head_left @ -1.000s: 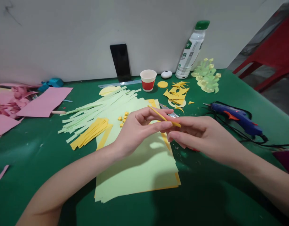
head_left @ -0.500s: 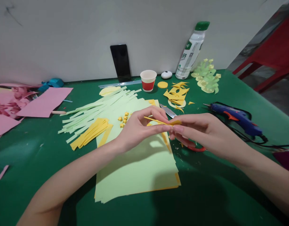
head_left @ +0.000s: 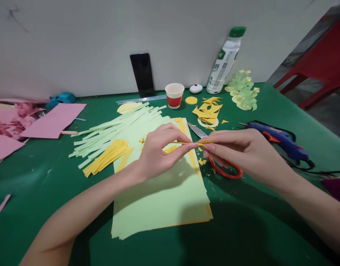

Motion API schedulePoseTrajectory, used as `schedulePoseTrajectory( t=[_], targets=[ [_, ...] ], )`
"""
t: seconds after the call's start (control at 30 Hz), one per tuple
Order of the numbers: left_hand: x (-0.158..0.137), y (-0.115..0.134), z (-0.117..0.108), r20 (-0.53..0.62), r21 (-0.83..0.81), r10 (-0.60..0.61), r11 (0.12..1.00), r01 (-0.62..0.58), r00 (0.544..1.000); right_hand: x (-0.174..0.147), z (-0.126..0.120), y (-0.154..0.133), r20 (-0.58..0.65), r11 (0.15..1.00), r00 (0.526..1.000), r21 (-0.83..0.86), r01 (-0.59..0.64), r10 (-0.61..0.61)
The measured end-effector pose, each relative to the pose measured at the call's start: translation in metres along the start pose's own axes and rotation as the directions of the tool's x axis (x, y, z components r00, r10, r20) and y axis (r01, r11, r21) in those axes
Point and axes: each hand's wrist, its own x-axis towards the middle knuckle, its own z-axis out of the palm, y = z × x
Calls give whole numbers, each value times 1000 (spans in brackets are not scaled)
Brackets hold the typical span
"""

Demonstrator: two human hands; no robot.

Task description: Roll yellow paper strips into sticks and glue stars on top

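Left hand and right hand are held nearly fingertip to fingertip, and one narrow yellow paper strip is pinched by both, above the right edge of a stack of pale green sheets. It is gripped close on either side, apparently so that the thin paper is kept steady; whether a crease is already made cannot be told.

Just beyond the left hand, a small folded yellow piece is partly covered from view. Further left, loose yellow strips are gathered in a fan beside a spread of pale green strips, probably so that single ones can be picked up easily. Scissors are laid partly beneath the right hand, seemingly for ready reach. The glue gun is set farther right, its nozzle pointed away from the hands, presumably for safety.

At the back of the green surface, a paper cup is stood near yellow offcuts, while a phone and a bottle are leaned against the wall for support.
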Motion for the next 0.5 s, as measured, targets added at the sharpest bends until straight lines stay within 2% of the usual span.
schedulePoseTrajectory(
  t=[0.23,0.4,0.5],
  targets=[
    [0,3,0,7,61,45,997,-45,999,-1,1,-5,-43,985,991,-119,124,-130],
    [0,6,0,19,57,28,998,-29,999,-4,1,-2,-62,911,951,-314,268,-301],
    [1,7,-1,17,67,22,997,-23,1000,-5,1,-2,-55,869,933,-387,309,-356]
  ],
)
